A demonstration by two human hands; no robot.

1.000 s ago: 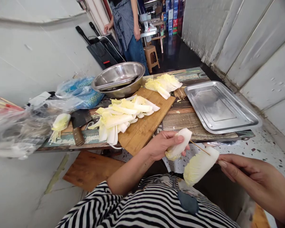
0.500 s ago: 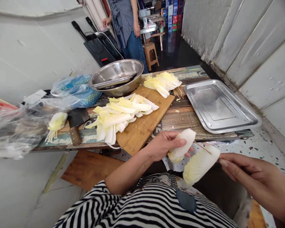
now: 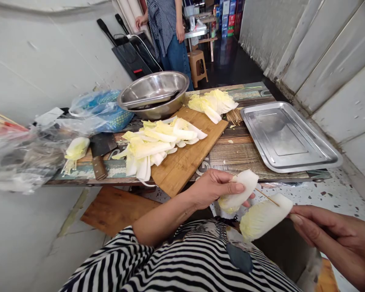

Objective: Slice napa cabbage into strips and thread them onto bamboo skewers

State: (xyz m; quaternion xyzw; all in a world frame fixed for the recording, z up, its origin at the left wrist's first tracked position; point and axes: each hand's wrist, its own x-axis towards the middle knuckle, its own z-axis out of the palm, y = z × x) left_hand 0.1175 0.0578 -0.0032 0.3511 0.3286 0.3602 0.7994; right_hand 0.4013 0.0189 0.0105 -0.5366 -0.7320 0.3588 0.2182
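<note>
My left hand (image 3: 214, 188) pinches a pale napa cabbage leaf (image 3: 245, 182) between thumb and fingers, its yellow frilly end pointing down. Opposite it, my right hand (image 3: 322, 229) is closed on the end of a thin wooden skewer (image 3: 267, 196). A second cabbage leaf (image 3: 266, 217) is threaded on that skewer, close to my right fingertips. The skewer's far end meets the edge of the leaf in my left hand; how deep it goes is hidden. Both hands are above my lap, in front of the table edge.
Cut cabbage leaves (image 3: 158, 142) lie on a wooden cutting board (image 3: 185, 162), with another pile (image 3: 213, 103) behind. Loose skewers (image 3: 234, 116) rest beside a metal tray (image 3: 292, 140). Leftward are a steel basin (image 3: 158, 107), a cleaver (image 3: 101, 152) and plastic bags (image 3: 24, 162). A person (image 3: 170, 36) stands beyond.
The view has shifted slightly, so the scene sits further right. Both hands keep their holds; a little more bare skewer shows between the two leaves.
</note>
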